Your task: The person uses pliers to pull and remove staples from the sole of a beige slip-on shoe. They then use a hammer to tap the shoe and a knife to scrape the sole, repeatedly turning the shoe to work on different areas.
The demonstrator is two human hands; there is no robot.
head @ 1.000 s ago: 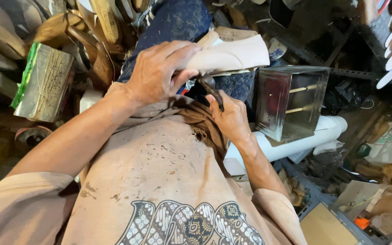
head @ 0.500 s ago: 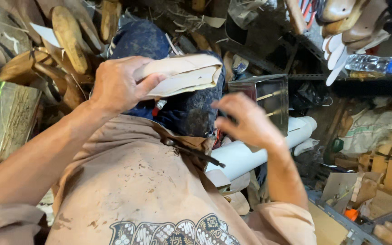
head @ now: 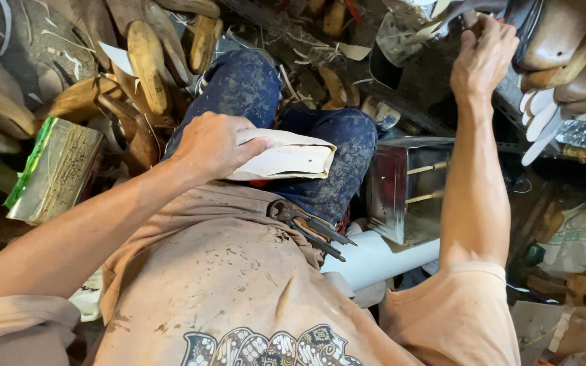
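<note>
Cream shoe upper (head: 286, 157), light and floppy: your left hand (head: 213, 144) clasps its edge at frame centre; right hand (head: 484, 59) grips shelf clutter upper right.

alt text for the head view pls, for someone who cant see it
A seated person's left hand holds a pale shoe upper on a last on their lap, while the right hand reaches up to a cluttered shelf. Pliers rest on their stained shirt; wooden shoe lasts lie around.
</note>
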